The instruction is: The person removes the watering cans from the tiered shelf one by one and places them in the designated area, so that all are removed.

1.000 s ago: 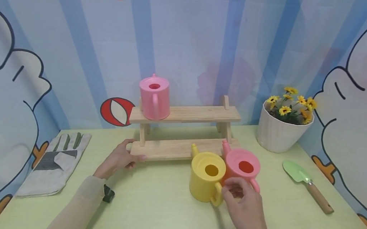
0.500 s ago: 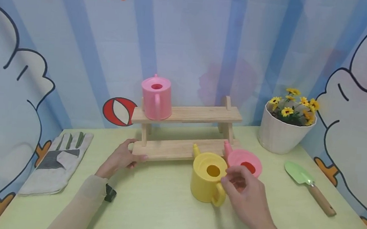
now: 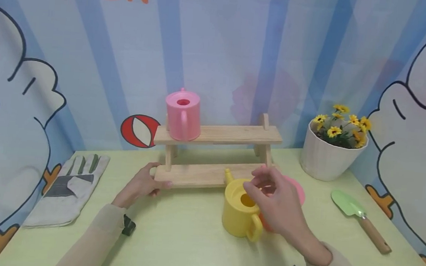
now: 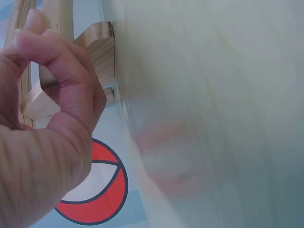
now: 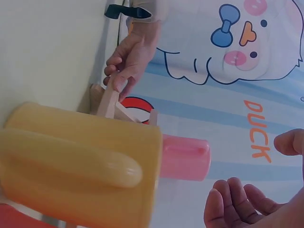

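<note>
My left hand (image 3: pixel 143 184) grips the left end of the lower board of a two-tier wooden plant stand (image 3: pixel 231 135). In the left wrist view, the fingers (image 4: pixel 78 85) curl at the wood. Above the yellow watering can (image 3: pixel 234 218) and the pink one (image 3: pixel 296 189) hovers my right hand (image 3: pixel 280 201). It partly hides the pink can. The right wrist view has its thumb apart from its bent fingers (image 5: pixel 235 197), nothing held, beside the yellow can. Another pink watering can (image 3: pixel 182 120) stands on the upper board's left end.
A white pot (image 3: pixel 325 158) of yellow flowers stands at the back right, with a green trowel (image 3: pixel 360 219) in front. Work gloves (image 3: pixel 65 192) lie at the left. A striped cartoon backdrop (image 3: pixel 220 46) hangs behind the table (image 3: pixel 174 238).
My right hand has risen from beside the yellow can's handle and moved forward and slightly left, over the cans. My left hand stays on the stand. The cans appear unmoved.
</note>
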Motion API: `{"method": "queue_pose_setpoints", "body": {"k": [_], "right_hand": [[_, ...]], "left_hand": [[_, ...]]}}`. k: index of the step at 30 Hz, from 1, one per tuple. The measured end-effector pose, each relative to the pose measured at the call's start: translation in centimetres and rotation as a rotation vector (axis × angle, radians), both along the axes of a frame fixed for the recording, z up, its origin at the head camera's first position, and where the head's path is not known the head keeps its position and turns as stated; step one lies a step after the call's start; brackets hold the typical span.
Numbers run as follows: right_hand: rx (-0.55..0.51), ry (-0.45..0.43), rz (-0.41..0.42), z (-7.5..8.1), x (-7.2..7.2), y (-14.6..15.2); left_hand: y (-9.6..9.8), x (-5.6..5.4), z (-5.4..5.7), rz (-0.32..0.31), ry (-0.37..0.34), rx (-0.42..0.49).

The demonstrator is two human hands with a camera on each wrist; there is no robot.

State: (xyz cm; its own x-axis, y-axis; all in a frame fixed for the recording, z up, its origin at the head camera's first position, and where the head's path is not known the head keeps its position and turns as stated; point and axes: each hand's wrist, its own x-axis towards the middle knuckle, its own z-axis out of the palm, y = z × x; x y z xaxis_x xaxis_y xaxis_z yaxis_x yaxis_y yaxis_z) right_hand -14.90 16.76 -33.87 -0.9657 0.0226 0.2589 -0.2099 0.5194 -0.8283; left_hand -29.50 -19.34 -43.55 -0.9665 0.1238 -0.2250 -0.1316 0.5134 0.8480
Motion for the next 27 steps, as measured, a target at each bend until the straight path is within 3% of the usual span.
{"method": "queue_pose_setpoints", "body": {"k": [8, 27], "right_hand": [[0.014, -0.016, 0.072, 2.3, -2.7, -1.6], [0.035, 0.027, 0.208, 5.3, -10.0, -8.9]], "left_hand": [[0.1, 0.1, -0.2, 0.008, -0.004, 0.001], [-0.1, 0.0, 0.0, 0.014, 0.002, 0.008]]}}
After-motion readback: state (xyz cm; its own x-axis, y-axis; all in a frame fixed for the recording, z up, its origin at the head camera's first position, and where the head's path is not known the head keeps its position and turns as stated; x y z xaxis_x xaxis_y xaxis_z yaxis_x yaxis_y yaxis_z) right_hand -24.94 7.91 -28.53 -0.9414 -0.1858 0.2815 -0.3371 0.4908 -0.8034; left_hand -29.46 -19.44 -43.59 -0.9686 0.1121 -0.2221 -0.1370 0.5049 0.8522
